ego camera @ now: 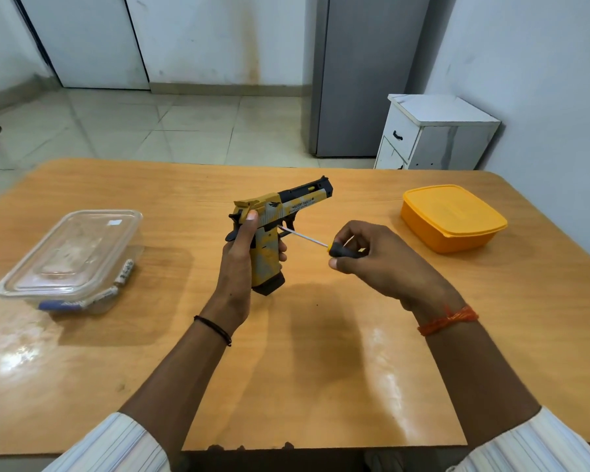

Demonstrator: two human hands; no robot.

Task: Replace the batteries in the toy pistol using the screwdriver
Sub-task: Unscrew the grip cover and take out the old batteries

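Two containers: I see both on the light brown wooden table [321,369], one at each side, well apart.
Left container: clear lidded plastic box [72,257]; its contents are blurred through the lid and I cannot tell what they are.
Beside left container: cylindrical batteries with blue and white wrappers [92,296] lie along its near right edge, touching or just beside it.
Right container: orange lidded plastic tub [452,218], lid on, contents hidden.
Task item: yellow, grey and black toy pistol [273,233], held above the table centre, barrel pointing away and to the right, grip pointing down.
Left hand [241,264]: I see it wrapped around the pistol grip, thumb lying up along the rear of the slide, fingertips showing round the front of the grip.
Right hand [375,257]: fingers curled round the black handle of the slim steel-shaft screwdriver [321,243], palm turned down.
Screwdriver tip: set against the pistol frame just behind the trigger guard.
Wrists: a black cord on the left, an orange thread on the right.
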